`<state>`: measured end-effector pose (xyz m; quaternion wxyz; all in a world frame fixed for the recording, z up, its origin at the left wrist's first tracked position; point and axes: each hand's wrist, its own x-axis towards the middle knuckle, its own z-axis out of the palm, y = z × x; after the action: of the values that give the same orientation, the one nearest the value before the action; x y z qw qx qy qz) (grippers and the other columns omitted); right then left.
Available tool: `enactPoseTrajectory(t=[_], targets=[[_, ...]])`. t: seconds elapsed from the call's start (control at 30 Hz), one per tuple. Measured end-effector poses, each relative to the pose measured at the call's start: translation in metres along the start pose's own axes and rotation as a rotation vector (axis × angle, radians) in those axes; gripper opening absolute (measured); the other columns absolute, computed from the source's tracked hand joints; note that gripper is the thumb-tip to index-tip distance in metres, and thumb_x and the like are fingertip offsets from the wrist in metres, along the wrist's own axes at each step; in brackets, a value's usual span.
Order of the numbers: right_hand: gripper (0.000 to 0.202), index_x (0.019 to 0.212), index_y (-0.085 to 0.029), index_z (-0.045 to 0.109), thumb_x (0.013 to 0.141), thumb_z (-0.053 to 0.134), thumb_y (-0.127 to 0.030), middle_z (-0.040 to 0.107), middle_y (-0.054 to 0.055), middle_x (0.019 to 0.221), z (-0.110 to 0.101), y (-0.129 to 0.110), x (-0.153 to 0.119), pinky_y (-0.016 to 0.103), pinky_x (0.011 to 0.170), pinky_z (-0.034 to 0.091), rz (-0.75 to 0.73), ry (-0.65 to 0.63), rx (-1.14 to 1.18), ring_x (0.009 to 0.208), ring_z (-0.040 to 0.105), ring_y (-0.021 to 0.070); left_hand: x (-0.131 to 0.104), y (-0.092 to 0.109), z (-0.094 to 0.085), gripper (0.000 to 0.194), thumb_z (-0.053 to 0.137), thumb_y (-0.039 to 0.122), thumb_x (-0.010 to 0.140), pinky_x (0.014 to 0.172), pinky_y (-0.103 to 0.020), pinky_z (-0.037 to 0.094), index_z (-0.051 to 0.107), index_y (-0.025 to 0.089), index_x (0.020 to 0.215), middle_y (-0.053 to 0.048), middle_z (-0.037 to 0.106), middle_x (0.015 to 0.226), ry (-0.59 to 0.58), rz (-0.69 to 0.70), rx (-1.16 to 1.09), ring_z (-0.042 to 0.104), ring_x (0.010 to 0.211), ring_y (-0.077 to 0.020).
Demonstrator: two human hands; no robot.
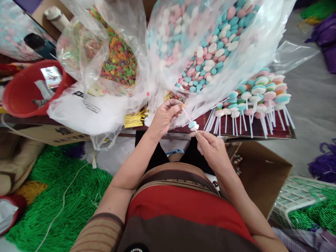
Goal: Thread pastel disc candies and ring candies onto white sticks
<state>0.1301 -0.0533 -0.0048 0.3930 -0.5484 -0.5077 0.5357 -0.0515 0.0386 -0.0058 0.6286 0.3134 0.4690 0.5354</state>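
My right hand (211,147) pinches the lower end of a white stick that carries a blue and a white rounded candy-like piece (193,126). The stick slants up and left toward my left hand (165,117). Between that hand's thumb and fingertips is a small orange ring (183,105), at the stick's upper end; whether the stick passes through it I cannot tell. Just behind my left hand lies a small heap of coloured rings (174,96). Many stacked candy sticks (258,94) lie to the right, their white ends over the table edge.
A large clear bag of pink, white and blue pieces (210,66) stands at the back, beside a bag of coloured rings (119,66). Yellow ties (135,119) lie near the left forearm. A red basin (25,92) is at left; an open carton (259,175) stands below right.
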Motion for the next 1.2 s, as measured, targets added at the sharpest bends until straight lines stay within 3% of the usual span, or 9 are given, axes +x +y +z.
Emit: enactPoseTrajectory(t=[0.3,0.5,0.63,0.73,0.9,1.2], targets=[[0.034,0.095,-0.017,0.079,0.096,0.062,-0.047,0.037,-0.007,0.049,-0.0004,0.0008,-0.0018,0.025,0.044,0.021,-0.017,-0.013,-0.024,0.044,0.032,0.0096,-0.0017,-0.0054,-0.0039,0.012,0.077,0.018,0.085,0.065,-0.021,0.045,0.065,0.02,0.084,0.003,0.071,0.083,-0.009,0.004,0.028,0.064,0.068,-0.0064],[0.035,0.097,-0.018,0.079,0.098,0.061,-0.047,0.036,-0.007,0.051,-0.0042,0.0001,-0.0017,0.026,0.045,0.023,-0.024,-0.025,-0.029,0.045,0.03,0.0094,-0.007,-0.0038,-0.0041,0.024,0.09,0.03,0.076,0.08,-0.022,0.051,0.069,0.021,0.083,0.003,0.071,0.083,-0.083,0.228,0.157,0.064,0.08,-0.0087],[0.034,0.098,-0.019,0.08,0.098,0.061,-0.048,0.038,-0.006,0.052,-0.0048,0.0007,-0.0022,0.026,0.046,0.026,-0.091,-0.015,-0.103,0.047,0.036,0.0113,-0.0082,-0.0019,-0.0027,0.025,0.086,0.042,0.084,0.069,-0.022,0.05,0.07,0.022,0.083,0.001,0.073,0.085,-0.052,0.118,0.067,0.065,0.075,-0.0092],[0.034,0.097,-0.02,0.08,0.099,0.06,-0.048,0.039,-0.005,0.052,-0.0039,0.0036,-0.002,0.026,0.046,0.028,-0.113,-0.001,-0.133,0.048,0.036,0.012,-0.0078,-0.002,-0.0024,0.026,0.083,0.041,0.088,0.066,-0.022,0.049,0.068,0.021,0.08,0.001,0.074,0.084,-0.041,0.043,0.036,0.066,0.071,-0.0083],[0.035,0.097,-0.02,0.079,0.1,0.059,-0.049,0.038,-0.006,0.052,-0.0031,0.0059,-0.0019,0.026,0.045,0.026,-0.097,-0.005,-0.107,0.047,0.035,0.0113,-0.0071,-0.0056,-0.0046,0.026,0.082,0.04,0.089,0.069,-0.024,0.051,0.067,0.022,0.08,0.003,0.071,0.078,0.002,0.088,0.037,0.066,0.07,-0.0084],[0.032,0.097,-0.02,0.079,0.1,0.059,-0.045,0.038,-0.007,0.051,-0.0023,0.0052,-0.0013,0.026,0.046,0.026,-0.091,-0.017,-0.121,0.046,0.035,0.011,-0.0062,-0.005,-0.0061,0.009,0.082,0.026,0.087,0.064,-0.021,0.047,0.075,0.021,0.089,0.003,0.07,0.077,-0.043,0.021,-0.042,0.063,0.066,-0.0061]])
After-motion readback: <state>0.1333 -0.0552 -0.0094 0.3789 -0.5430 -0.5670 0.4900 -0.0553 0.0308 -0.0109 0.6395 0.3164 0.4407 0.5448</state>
